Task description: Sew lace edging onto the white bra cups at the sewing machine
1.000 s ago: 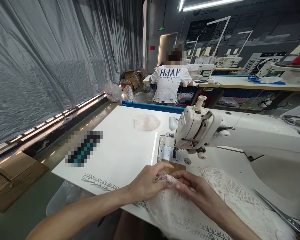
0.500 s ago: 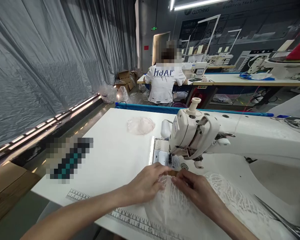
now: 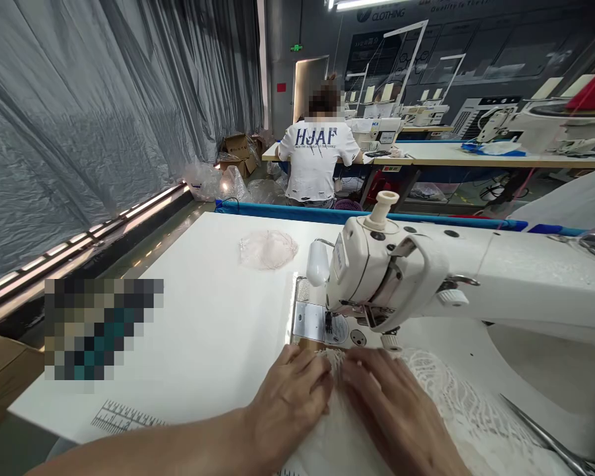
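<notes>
White lace fabric point(image 3: 446, 378) lies bunched at the front of the white sewing machine point(image 3: 496, 271) and spreads to the right. My left hand point(image 3: 295, 400) is closed on its left part, fingers curled inward. Facing it, my right hand point(image 3: 394, 403) grips the same lace with bent fingers, slightly blurred. A narrow strip of fabric shows between the two hands, just in front of the presser foot point(image 3: 330, 324). The fingertips are partly hidden by the knuckles and cloth.
A pale sheer lace piece point(image 3: 268, 250) lies farther back on the white table point(image 3: 213, 311). Pointed metal blades, seemingly scissors point(image 3: 540, 426), rest at the right. Ruler markings point(image 3: 123, 418) run along the front edge. A co-worker point(image 3: 317, 158) sits ahead at another table.
Both hands have moved down toward me with the lace, and the fingers have curled more. My view has shifted slightly to the right.
</notes>
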A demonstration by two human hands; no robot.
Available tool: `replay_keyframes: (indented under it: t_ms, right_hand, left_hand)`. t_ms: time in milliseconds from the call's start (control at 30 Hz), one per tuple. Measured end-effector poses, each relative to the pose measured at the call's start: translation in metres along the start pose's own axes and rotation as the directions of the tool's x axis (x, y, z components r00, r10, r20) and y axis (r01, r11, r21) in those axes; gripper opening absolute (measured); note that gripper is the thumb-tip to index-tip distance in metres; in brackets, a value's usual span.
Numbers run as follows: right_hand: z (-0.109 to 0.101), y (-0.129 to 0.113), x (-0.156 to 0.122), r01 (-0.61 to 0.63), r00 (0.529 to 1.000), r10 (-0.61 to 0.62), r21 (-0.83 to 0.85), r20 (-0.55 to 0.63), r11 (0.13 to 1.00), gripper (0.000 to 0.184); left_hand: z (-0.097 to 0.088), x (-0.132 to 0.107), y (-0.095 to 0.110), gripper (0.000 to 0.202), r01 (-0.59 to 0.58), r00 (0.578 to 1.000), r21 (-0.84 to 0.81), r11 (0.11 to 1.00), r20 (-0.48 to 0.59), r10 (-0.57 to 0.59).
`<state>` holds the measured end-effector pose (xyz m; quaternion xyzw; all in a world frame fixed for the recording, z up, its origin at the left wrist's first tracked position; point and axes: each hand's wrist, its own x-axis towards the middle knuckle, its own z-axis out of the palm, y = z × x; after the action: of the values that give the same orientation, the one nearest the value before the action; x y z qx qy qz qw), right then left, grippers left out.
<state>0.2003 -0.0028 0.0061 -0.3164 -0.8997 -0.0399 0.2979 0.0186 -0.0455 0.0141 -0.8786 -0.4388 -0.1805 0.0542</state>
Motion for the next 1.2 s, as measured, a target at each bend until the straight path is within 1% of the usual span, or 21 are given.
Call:
replay_keyframes:
  t_ms: [67,100,167,233,300,367,467,533,633,733,767,800,833,867,900,933,967,1033,1067,1100,1200]
  right_hand:
    - [-0.001,-0.004,-0.012,0.075,0.996,-0.075,-0.001,0.051,0.997,0.027]
    - [0.0,-0.004,-0.016,0.093,0.993,-0.09,-0.036,0.08,0.995,0.027]
    - [0.004,0.0,-0.019,0.137,0.988,-0.125,-0.138,0.092,0.981,0.03]
    - [0.008,0.008,-0.013,0.163,0.986,-0.152,-0.219,0.065,0.962,0.035]
    - [0.014,0.018,-0.002,0.159,0.987,-0.154,-0.265,0.042,0.951,0.038]
    - [0.02,0.028,0.011,0.134,0.99,-0.142,-0.289,-0.008,0.948,0.035]
    - [0.028,0.04,0.022,0.106,0.983,-0.145,-0.286,-0.116,0.952,0.025]
    - [0.029,0.044,0.023,0.115,0.98,-0.154,-0.272,-0.127,0.955,0.023]
    - [0.021,0.043,0.018,0.143,0.986,-0.156,-0.207,-0.051,0.968,0.028]
    - [0.012,0.034,0.007,0.184,0.983,-0.182,-0.067,0.03,0.981,0.043]
    - [0.01,0.03,0.003,0.189,0.981,-0.188,-0.022,0.043,0.982,0.042]
    - [0.01,0.027,-0.001,0.188,0.981,-0.188,0.018,0.048,0.982,0.037]
    - [0.01,0.025,-0.004,0.175,0.984,-0.177,0.052,0.033,0.983,0.032]
    - [0.011,0.023,-0.005,0.157,0.987,-0.158,0.078,0.007,0.985,0.031]
    - [0.012,0.022,-0.006,0.137,0.991,-0.135,0.099,-0.023,0.986,0.034]
    - [0.012,0.021,-0.006,0.119,0.992,-0.114,0.116,-0.047,0.986,0.036]
    - [0.012,0.021,-0.005,0.112,0.993,-0.105,0.123,-0.058,0.986,0.035]
    - [0.012,0.021,-0.001,0.131,0.991,-0.127,0.093,-0.046,0.987,0.032]
    - [0.011,0.021,0.001,0.149,0.989,-0.147,0.065,-0.032,0.987,0.036]
    - [0.011,0.021,0.002,0.161,0.987,-0.16,0.043,-0.03,0.986,0.039]
    - [0.012,0.024,0.004,0.143,0.989,-0.14,0.043,-0.057,0.989,0.033]
  left_hand:
    - [-0.004,0.002,0.003,0.011,0.003,1.0,0.03,1.0,-0.017,-0.002]
    - [-0.005,0.002,0.004,0.012,0.009,1.0,0.042,0.999,-0.023,-0.008]
    - [-0.006,0.005,0.004,0.014,0.025,1.0,0.068,0.997,-0.021,-0.024]
    - [-0.004,0.01,-0.002,0.018,0.042,0.999,0.088,0.995,-0.003,-0.042]
    - [0.0,0.018,-0.013,0.021,0.058,0.998,0.089,0.994,0.005,-0.059]
    - [0.005,0.029,-0.027,0.019,0.075,0.997,0.068,0.995,0.007,-0.075]
    - [0.009,0.045,-0.046,0.016,0.117,0.992,0.026,0.993,0.033,-0.118]
    - [0.009,0.049,-0.052,0.021,0.141,0.989,0.006,0.99,0.05,-0.141]
    - [0.004,0.042,-0.049,0.018,0.103,0.994,-0.031,0.994,0.028,-0.102]
    - [0.0,0.025,-0.037,0.012,0.018,1.0,-0.088,0.996,0.002,-0.017]
    - [0.0,0.02,-0.034,0.015,-0.003,1.0,-0.098,0.995,-0.007,0.003]
    - [0.0,0.016,-0.031,0.019,-0.018,1.0,-0.098,0.995,-0.018,0.016]
    - [0.001,0.013,-0.029,0.019,-0.026,0.999,-0.092,0.995,-0.03,0.024]
    - [0.002,0.011,-0.028,0.016,-0.033,0.999,-0.084,0.996,-0.041,0.029]
    - [0.004,0.01,-0.028,0.01,-0.039,0.998,-0.076,0.996,-0.052,0.035]
    - [0.005,0.01,-0.028,0.009,-0.042,0.997,-0.068,0.997,-0.063,0.037]
    - [0.006,0.011,-0.029,0.014,-0.042,0.996,-0.063,0.997,-0.075,0.037]
    - [0.007,0.014,-0.031,0.023,-0.035,0.993,-0.063,0.997,-0.113,0.028]
    - [0.007,0.016,-0.032,0.024,-0.029,0.99,-0.069,0.997,-0.137,0.019]
    - [0.007,0.017,-0.033,0.024,-0.019,0.987,-0.076,0.997,-0.161,0.006]
    - [0.007,0.022,-0.032,0.018,0.002,0.978,-0.068,0.998,-0.207,-0.016]
